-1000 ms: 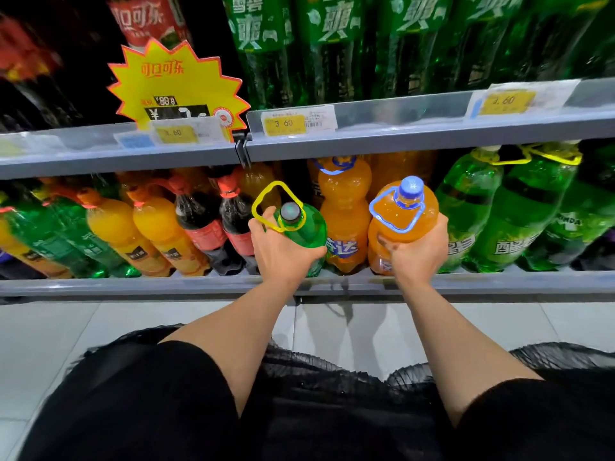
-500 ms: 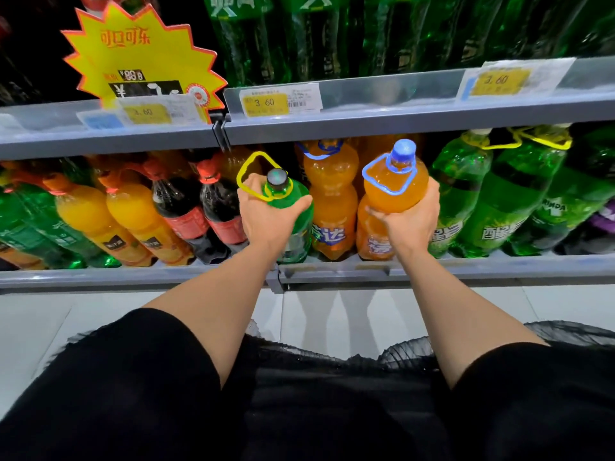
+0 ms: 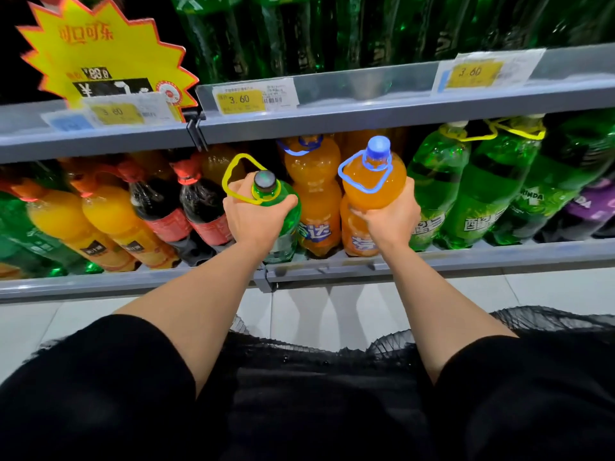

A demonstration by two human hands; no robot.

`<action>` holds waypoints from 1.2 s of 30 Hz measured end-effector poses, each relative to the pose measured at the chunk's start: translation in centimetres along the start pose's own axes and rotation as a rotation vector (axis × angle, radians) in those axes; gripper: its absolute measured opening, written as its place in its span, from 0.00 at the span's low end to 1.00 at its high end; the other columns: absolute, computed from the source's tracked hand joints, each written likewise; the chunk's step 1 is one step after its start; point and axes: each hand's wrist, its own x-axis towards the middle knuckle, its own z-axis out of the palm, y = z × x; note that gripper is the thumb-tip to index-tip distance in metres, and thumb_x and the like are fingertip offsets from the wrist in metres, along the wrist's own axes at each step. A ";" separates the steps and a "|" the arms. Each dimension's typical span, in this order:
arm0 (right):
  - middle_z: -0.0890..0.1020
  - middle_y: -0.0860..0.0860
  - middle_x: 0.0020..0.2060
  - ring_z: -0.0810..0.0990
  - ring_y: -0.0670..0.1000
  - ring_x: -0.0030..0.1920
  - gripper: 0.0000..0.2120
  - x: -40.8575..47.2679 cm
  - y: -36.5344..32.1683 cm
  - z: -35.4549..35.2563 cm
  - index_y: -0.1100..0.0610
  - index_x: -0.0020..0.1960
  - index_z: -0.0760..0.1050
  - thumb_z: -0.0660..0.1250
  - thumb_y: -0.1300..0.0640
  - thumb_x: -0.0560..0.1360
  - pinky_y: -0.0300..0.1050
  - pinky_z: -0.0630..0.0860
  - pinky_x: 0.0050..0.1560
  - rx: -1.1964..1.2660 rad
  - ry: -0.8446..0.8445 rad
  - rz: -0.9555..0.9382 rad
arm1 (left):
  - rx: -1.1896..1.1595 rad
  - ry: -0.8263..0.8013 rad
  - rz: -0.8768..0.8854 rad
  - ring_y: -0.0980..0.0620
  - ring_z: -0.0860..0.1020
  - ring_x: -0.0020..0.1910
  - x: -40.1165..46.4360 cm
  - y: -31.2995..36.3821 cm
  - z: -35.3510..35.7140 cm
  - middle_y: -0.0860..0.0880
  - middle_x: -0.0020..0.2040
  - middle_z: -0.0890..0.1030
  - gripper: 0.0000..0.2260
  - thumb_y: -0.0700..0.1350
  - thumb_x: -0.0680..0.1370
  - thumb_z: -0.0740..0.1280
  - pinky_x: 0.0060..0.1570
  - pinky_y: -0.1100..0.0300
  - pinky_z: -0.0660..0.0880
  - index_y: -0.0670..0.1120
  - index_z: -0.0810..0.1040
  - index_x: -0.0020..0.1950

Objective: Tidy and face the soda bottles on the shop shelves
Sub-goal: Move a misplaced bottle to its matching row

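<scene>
While hands grip bottles, the shelf lip (image 3: 466,261) lies just below.

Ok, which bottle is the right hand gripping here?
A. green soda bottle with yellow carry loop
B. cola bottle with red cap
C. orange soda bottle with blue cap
C: the right hand wraps the orange soda bottle with the blue cap.

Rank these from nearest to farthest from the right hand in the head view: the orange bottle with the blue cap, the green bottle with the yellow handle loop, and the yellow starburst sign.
1. Orange bottle with the blue cap: gripped in the right hand itself.
2. Green bottle with the yellow handle loop: to the left, held by the left hand.
3. Yellow starburst sign: far upper left, on the upper shelf rail.
</scene>
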 end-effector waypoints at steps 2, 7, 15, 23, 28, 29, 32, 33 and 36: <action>0.81 0.53 0.57 0.78 0.57 0.57 0.38 -0.5 -0.2 -0.2 0.53 0.63 0.69 0.82 0.47 0.58 0.47 0.73 0.56 -0.002 -0.002 -0.005 | -0.043 -0.006 -0.024 0.43 0.76 0.55 -0.1 0.7 -0.4 0.52 0.47 0.76 0.19 0.52 0.61 0.79 0.54 0.57 0.71 0.58 0.68 0.39; 0.80 0.53 0.57 0.78 0.57 0.57 0.39 -0.9 -2.7 -1.1 0.53 0.63 0.69 0.81 0.45 0.58 0.50 0.74 0.56 -0.024 0.013 -0.051 | -0.144 -0.019 -0.067 0.48 0.81 0.44 1.2 2.1 -2.5 0.52 0.39 0.81 0.14 0.54 0.58 0.77 0.50 0.48 0.79 0.56 0.74 0.36; 0.79 0.55 0.58 0.78 0.60 0.58 0.40 -5.0 -4.8 -2.3 0.54 0.62 0.69 0.81 0.41 0.56 0.52 0.74 0.55 -0.151 -0.136 -0.068 | -0.127 0.007 -0.182 0.46 0.80 0.50 -1.2 2.6 -5.4 0.47 0.48 0.83 0.24 0.55 0.58 0.78 0.54 0.52 0.77 0.46 0.81 0.49; 0.80 0.53 0.58 0.78 0.58 0.59 0.41 -7.9 -5.8 0.2 0.53 0.61 0.71 0.83 0.43 0.54 0.51 0.74 0.57 -0.106 -0.307 -0.212 | -0.124 0.084 -0.388 0.43 0.80 0.49 -2.3 0.5 -9.4 0.44 0.49 0.82 0.21 0.52 0.60 0.80 0.49 0.49 0.78 0.44 0.78 0.45; 0.80 0.52 0.58 0.78 0.53 0.58 0.40 -8.3 -7.3 2.5 0.55 0.61 0.72 0.84 0.49 0.54 0.43 0.71 0.56 0.115 -0.264 -0.228 | -0.180 0.187 -0.497 0.46 0.77 0.44 -3.4 -1.5 -13.1 0.46 0.44 0.78 0.17 0.48 0.62 0.81 0.45 0.52 0.76 0.48 0.72 0.35; 0.80 0.51 0.58 0.77 0.50 0.57 0.40 -8.5 -7.9 2.9 0.55 0.62 0.72 0.84 0.50 0.54 0.40 0.70 0.55 0.169 -0.259 -0.232 | -0.198 0.196 -0.508 0.46 0.78 0.44 -3.4 -2.0 -13.6 0.46 0.43 0.79 0.17 0.47 0.62 0.81 0.47 0.51 0.78 0.48 0.72 0.34; 0.80 0.48 0.54 0.77 0.45 0.54 0.39 -9.1 -9.1 4.4 0.56 0.62 0.72 0.85 0.56 0.54 0.38 0.72 0.56 0.327 -0.289 -0.287 | -0.227 0.181 -0.554 0.45 0.80 0.41 -3.8 -3.0 -14.7 0.45 0.40 0.81 0.19 0.49 0.56 0.81 0.47 0.43 0.80 0.44 0.75 0.34; 0.80 0.46 0.53 0.77 0.45 0.53 0.39 -9.3 -9.3 5.1 0.55 0.61 0.72 0.85 0.57 0.54 0.38 0.73 0.55 0.347 -0.308 -0.305 | -0.248 0.179 -0.568 0.44 0.82 0.42 -3.8 -3.5 -14.8 0.44 0.41 0.83 0.20 0.51 0.52 0.80 0.46 0.42 0.80 0.44 0.76 0.35; 0.79 0.44 0.49 0.78 0.46 0.51 0.37 -9.4 -9.4 6.9 0.52 0.56 0.71 0.85 0.56 0.53 0.42 0.76 0.53 0.326 -0.329 -0.354 | -0.258 0.149 -0.569 0.42 0.83 0.44 -3.5 -4.2 -14.9 0.45 0.41 0.84 0.19 0.52 0.51 0.78 0.48 0.42 0.80 0.47 0.79 0.36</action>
